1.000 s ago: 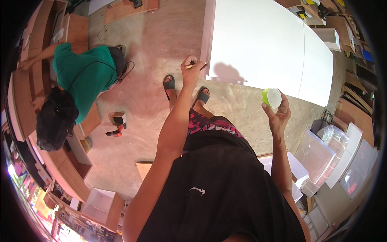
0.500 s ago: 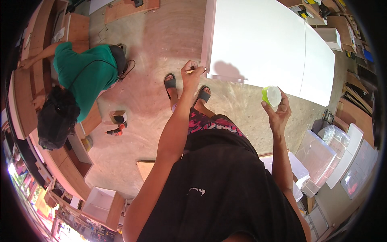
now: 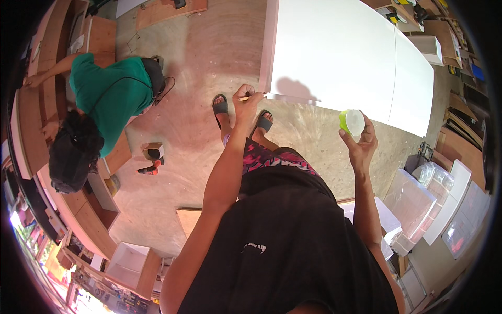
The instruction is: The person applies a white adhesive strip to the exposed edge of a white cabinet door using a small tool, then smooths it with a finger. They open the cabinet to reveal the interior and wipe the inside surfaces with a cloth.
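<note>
A thin brush-like tool with a pale handle is held in my left hand, its tip at the lower left corner of the pink edge of a large white panel. I cannot make out whether the tip touches it. My right hand grips a small green cup with a pale, translucent inside, below the panel's lower edge. My shadow falls on the panel near its left corner.
A co-worker in a green shirt bends over wooden cabinets at left. On the floor are a red-black drill and a small box. An open white box is at lower left; wrapped panels stand at right.
My left hand with the thin tool has moved gradually downward along the panel's left edge to its corner. My right hand with the cup has barely moved.
</note>
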`<action>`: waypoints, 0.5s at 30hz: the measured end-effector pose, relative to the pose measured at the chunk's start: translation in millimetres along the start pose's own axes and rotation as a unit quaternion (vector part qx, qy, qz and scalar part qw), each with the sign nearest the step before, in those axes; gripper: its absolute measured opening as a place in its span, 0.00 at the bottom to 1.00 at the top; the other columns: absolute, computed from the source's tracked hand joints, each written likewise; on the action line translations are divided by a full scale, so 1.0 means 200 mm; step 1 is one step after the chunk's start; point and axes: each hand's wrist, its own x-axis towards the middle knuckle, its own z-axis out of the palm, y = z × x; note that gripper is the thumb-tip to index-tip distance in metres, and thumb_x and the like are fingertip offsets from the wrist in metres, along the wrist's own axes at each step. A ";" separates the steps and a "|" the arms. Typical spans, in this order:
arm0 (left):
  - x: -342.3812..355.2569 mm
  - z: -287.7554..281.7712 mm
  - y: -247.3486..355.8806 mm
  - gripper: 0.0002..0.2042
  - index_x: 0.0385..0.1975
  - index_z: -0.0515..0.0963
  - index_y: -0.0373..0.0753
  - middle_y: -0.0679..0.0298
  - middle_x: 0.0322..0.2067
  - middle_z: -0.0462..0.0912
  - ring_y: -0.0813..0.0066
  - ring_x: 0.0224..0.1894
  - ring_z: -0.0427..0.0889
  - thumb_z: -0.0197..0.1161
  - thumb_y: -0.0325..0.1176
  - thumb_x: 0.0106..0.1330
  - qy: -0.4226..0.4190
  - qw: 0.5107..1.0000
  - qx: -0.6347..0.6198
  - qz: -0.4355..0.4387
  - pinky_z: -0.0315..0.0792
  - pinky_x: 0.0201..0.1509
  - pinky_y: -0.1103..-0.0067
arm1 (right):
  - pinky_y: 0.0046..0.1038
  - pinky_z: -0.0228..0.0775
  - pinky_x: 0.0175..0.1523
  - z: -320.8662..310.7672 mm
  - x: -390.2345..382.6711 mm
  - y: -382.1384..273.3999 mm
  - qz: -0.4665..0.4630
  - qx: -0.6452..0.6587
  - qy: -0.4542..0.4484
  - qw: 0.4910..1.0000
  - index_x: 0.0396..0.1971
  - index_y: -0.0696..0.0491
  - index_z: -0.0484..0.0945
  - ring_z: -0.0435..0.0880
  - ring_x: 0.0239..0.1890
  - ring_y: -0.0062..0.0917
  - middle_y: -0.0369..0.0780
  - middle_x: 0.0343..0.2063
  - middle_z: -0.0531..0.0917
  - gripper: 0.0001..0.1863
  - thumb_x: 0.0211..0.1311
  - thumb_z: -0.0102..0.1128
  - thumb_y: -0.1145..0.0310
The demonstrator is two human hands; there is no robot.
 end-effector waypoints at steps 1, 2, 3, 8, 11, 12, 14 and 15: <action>-0.01 0.00 0.01 0.15 0.19 0.64 0.42 0.78 0.21 0.62 0.90 0.24 0.58 0.65 0.16 0.55 0.002 1.000 0.001 -0.002 0.55 0.27 0.85 | 0.34 0.67 0.67 0.00 0.00 0.00 -0.003 0.002 0.001 1.000 0.61 0.61 0.75 0.81 0.56 0.29 0.44 0.51 0.84 0.36 0.51 0.79 0.72; -0.02 0.00 0.01 0.15 0.19 0.64 0.42 0.78 0.21 0.61 0.90 0.24 0.58 0.65 0.16 0.55 0.001 1.000 0.010 -0.003 0.55 0.28 0.85 | 0.34 0.67 0.67 0.00 0.00 0.00 -0.005 0.004 0.001 1.000 0.61 0.61 0.75 0.81 0.56 0.29 0.44 0.51 0.84 0.36 0.50 0.79 0.73; -0.02 0.00 0.02 0.16 0.19 0.64 0.42 0.78 0.21 0.61 0.90 0.24 0.58 0.65 0.16 0.55 0.001 1.000 0.019 -0.003 0.55 0.28 0.85 | 0.34 0.67 0.67 0.00 0.00 0.00 -0.008 0.006 0.002 1.000 0.61 0.61 0.75 0.82 0.56 0.29 0.44 0.52 0.84 0.36 0.50 0.79 0.73; -0.06 -0.01 0.05 0.14 0.20 0.67 0.40 0.77 0.21 0.63 0.89 0.25 0.61 0.66 0.17 0.55 -0.009 0.998 0.067 0.007 0.57 0.28 0.83 | 0.33 0.68 0.66 -0.01 -0.02 0.01 -0.010 0.007 0.003 1.000 0.60 0.60 0.76 0.82 0.56 0.28 0.43 0.51 0.85 0.35 0.50 0.79 0.73; -0.08 -0.06 0.03 0.12 0.21 0.69 0.39 0.76 0.22 0.64 0.87 0.26 0.63 0.67 0.17 0.54 -0.033 0.982 0.172 0.070 0.60 0.29 0.82 | 0.32 0.70 0.65 -0.01 -0.04 0.01 0.002 0.014 0.004 1.000 0.59 0.60 0.77 0.82 0.55 0.26 0.42 0.51 0.85 0.34 0.49 0.79 0.72; -0.09 -0.13 -0.02 0.12 0.21 0.70 0.39 0.75 0.23 0.65 0.86 0.27 0.65 0.67 0.16 0.55 -0.030 0.984 0.154 0.081 0.63 0.30 0.81 | 0.31 0.70 0.64 -0.01 -0.03 -0.01 0.005 0.015 0.003 1.000 0.58 0.60 0.78 0.82 0.55 0.26 0.42 0.50 0.85 0.34 0.49 0.79 0.72; -0.11 -0.23 -0.06 0.11 0.23 0.72 0.38 0.73 0.26 0.67 0.83 0.29 0.68 0.67 0.15 0.58 -0.012 0.997 0.055 0.049 0.69 0.33 0.81 | 0.30 0.72 0.62 0.01 -0.01 -0.03 -0.017 0.019 -0.004 1.000 0.57 0.59 0.79 0.82 0.54 0.25 0.42 0.49 0.86 0.33 0.48 0.80 0.72; -0.16 -0.24 0.00 0.10 0.25 0.73 0.38 0.71 0.27 0.69 0.81 0.31 0.71 0.66 0.16 0.61 -0.034 0.985 0.136 0.097 0.71 0.34 0.81 | 0.30 0.72 0.61 0.02 -0.01 -0.05 -0.019 0.025 -0.013 0.999 0.57 0.59 0.79 0.83 0.54 0.26 0.42 0.49 0.86 0.34 0.48 0.80 0.72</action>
